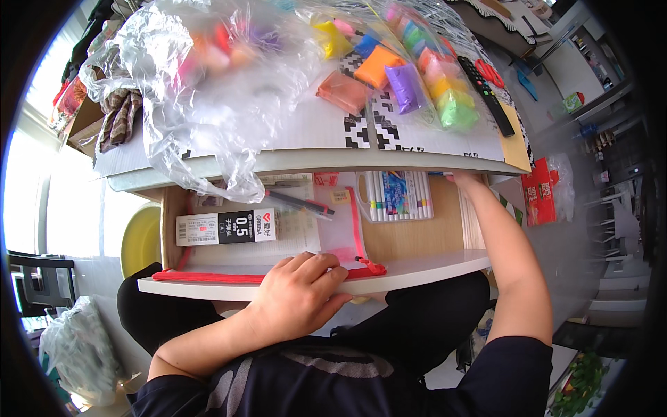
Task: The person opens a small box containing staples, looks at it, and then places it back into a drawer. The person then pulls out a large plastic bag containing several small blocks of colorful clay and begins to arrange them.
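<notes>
My left hand (302,292) rests over the front edge of an open white drawer (432,271), its fingers on the red zipper of a clear mesh pouch (338,229). My right hand (461,178) reaches into the drawer's back right corner; its fingertips are partly under the tabletop, beside a thin blue item (440,173), and whether they grip it is hidden. A plastic case of marker pens (398,198) lies left of it. A pen box (226,227) and a dark pen (299,203) lie on the pouch.
Above the drawer, the tabletop (312,159) bears a crumpled plastic bag (234,114), packets of coloured clay (380,68), a black remote control (487,96) and red-handled scissors (489,73). The bag hangs over the drawer. A yellow basin (141,240) stands left.
</notes>
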Demonstrator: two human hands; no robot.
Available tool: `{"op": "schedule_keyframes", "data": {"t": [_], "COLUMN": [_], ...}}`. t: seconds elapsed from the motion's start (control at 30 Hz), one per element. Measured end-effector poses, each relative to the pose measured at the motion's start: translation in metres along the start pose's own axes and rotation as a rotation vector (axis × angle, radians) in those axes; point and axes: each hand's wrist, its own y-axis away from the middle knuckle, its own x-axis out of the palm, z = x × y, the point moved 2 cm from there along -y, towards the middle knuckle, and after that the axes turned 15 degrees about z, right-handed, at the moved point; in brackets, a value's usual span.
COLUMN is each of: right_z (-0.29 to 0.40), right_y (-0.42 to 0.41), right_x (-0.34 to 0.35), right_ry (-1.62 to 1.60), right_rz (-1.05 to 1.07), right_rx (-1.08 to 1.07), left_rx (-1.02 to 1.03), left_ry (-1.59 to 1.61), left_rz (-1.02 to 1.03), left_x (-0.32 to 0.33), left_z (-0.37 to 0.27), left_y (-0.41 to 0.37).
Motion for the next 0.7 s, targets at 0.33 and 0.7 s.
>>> {"op": "schedule_keyframes", "data": {"t": [0.33, 0.7], "right_z": [0.033, -0.005], "right_y": [0.051, 0.096], "right_x": [0.006, 0.0], "right_ry": [0.87, 1.63], "right_rz": [-0.156, 0.422], "right_rx": [-0.113, -0.41], "left_rx": [-0.021, -0.042], "left_ry": [0.064, 0.098], "left_rz": [0.032, 0.072], "left_x": [-0.003, -0.003], "left_z": [0.003, 0.002], "left_y": [-0.001, -0.002]}}
